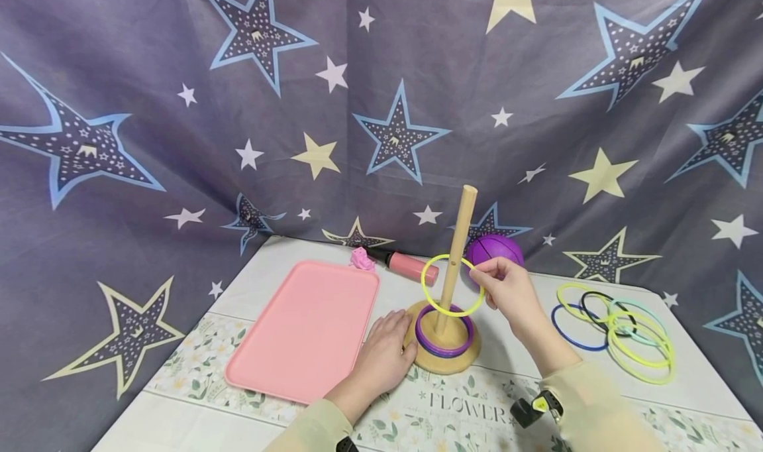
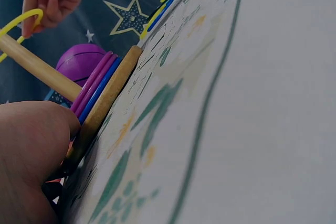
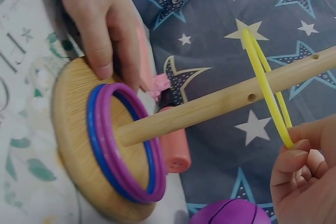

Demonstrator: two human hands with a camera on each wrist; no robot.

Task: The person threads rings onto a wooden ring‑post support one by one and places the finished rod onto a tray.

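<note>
A wooden ring-toss stand has a round base (image 1: 442, 367) and an upright pole (image 1: 462, 226). My right hand (image 1: 507, 289) pinches a yellow ring (image 3: 268, 93) by its right side, between thumb and fingers. That ring encircles the pole partway up, held tilted above the base. Lower down, purple rings (image 3: 107, 150) lie over a blue ring (image 3: 94, 129) around the pole's foot. My left hand (image 1: 387, 349) rests at the base's left edge, fingers extended, its thumb touching the wood beside the rings in the right wrist view.
Several loose rings (image 1: 614, 333) in yellow, blue, black and mint overlap at the right. A pink tray (image 1: 304, 333) lies left of the stand. Behind are a purple ball (image 1: 496, 246), a pink-and-black pump (image 1: 411, 266) and a small pink object (image 1: 361, 258), before a starry curtain.
</note>
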